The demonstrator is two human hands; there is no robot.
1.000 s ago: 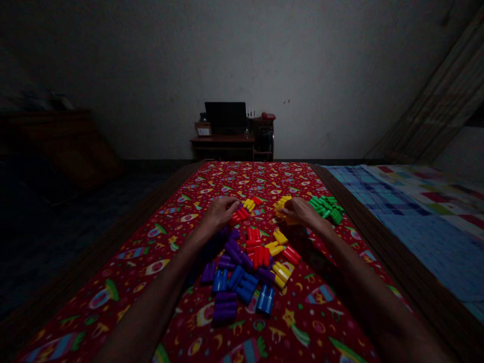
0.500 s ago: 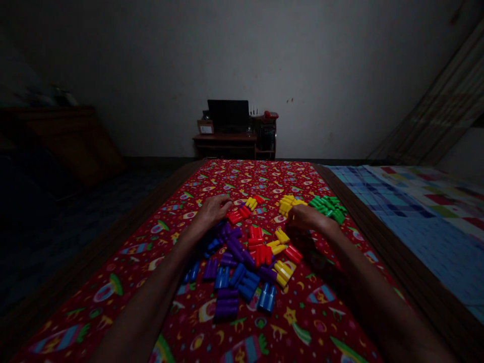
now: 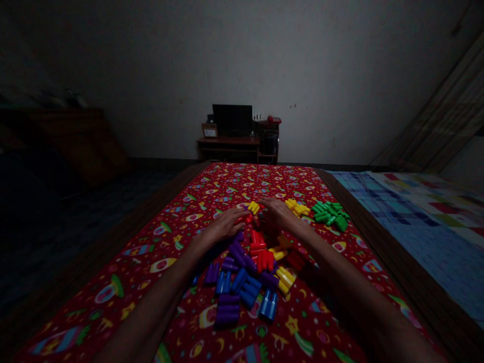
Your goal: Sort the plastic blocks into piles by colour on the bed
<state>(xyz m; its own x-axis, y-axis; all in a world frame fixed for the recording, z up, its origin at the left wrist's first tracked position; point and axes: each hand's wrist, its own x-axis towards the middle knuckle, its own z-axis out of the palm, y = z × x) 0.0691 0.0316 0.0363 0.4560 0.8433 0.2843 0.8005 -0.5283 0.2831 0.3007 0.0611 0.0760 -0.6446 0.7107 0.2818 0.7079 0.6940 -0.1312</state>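
My left hand (image 3: 226, 225) lies over the far left of a pile of toy building blocks, its fingers stretched out and touching a red block (image 3: 248, 219). Across from it, my right hand (image 3: 279, 212) reaches inward with extended fingers beside a small yellow block (image 3: 253, 207); its fingertips are partly hidden. Closer to me are purple blocks (image 3: 237, 253), blue blocks (image 3: 246, 287), red blocks (image 3: 262, 254) and a yellow block (image 3: 286, 278). Under my right wrist, some red and yellow blocks sit in shadow.
A yellow pile (image 3: 297, 207) and a green pile (image 3: 330, 214) of blocks lie to the right. Red patterned cloth (image 3: 151, 297) covers the surface below. At the far wall stands a desk (image 3: 229, 143) with a monitor (image 3: 232, 120). Bedding (image 3: 408, 227) is on the right.
My right hand has moved left, away from the yellow pile, to the far end of the mixed blocks. My left hand has shifted right onto the red block. The view has tilted slightly.
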